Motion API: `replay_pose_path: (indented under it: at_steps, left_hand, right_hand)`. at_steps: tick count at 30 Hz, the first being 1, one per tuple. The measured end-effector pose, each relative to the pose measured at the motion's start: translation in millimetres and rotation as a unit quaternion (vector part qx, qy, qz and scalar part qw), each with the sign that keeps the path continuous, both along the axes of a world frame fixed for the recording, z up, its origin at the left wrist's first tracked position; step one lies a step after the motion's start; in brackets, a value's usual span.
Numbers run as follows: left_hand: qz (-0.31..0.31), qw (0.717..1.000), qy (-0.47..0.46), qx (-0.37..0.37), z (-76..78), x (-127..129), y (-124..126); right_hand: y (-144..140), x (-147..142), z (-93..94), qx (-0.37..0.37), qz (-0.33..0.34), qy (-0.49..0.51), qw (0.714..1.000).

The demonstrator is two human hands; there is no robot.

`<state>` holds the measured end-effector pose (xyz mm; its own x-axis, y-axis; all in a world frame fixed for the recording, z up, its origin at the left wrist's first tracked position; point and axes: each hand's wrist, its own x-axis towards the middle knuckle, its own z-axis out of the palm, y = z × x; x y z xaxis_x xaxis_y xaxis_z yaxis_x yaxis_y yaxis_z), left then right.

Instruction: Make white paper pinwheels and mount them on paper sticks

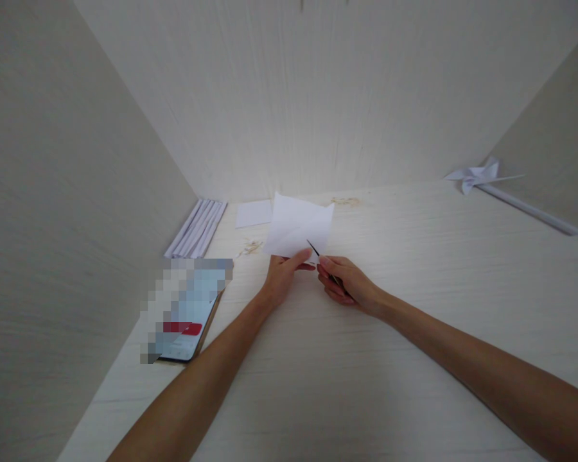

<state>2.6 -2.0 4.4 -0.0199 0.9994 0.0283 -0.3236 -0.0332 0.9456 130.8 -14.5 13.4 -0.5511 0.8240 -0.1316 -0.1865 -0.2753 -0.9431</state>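
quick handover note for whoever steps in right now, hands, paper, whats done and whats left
Left hand: pinches the lower edge of the white paper sheet, holding it up off the desk.
Right hand: grips a thin dark blade tool, its tip at the sheet's lower edge.
Nearby: bundle of rolled white sticks at back left, small white square beside it, phone at left, finished paper pinwheel at back right.
Done: one pinwheel stands made.
Left: the cut looks barely begun; the sheet appears whole, so cutting and folding probably remain.
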Motion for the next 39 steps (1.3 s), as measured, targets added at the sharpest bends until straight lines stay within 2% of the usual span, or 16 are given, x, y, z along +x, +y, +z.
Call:
replay_pose_path:
  at_steps: [3,7,10,39]
  left_hand:
    - [0.016,1.0,-0.012,-0.001,1.7,0,1]
    - [0.096,0.994,-0.053,-0.008,5.4,0,3]
    - [0.121,0.99,-0.066,-0.014,6.1,-1,5]
    - [0.095,0.995,-0.005,0.012,-4.8,-4,6]
  right_hand:
    - [0,0,-0.6,0.001,-0.005,-0.001,1.0]
    - [0,0,0.2,0.0,-0.007,-0.011,1.0]
    - [-1,1,1.1,-0.003,-0.003,-0.015,1.0]
    - [0,0,0.1,-0.012,-0.014,-0.009,1.0]
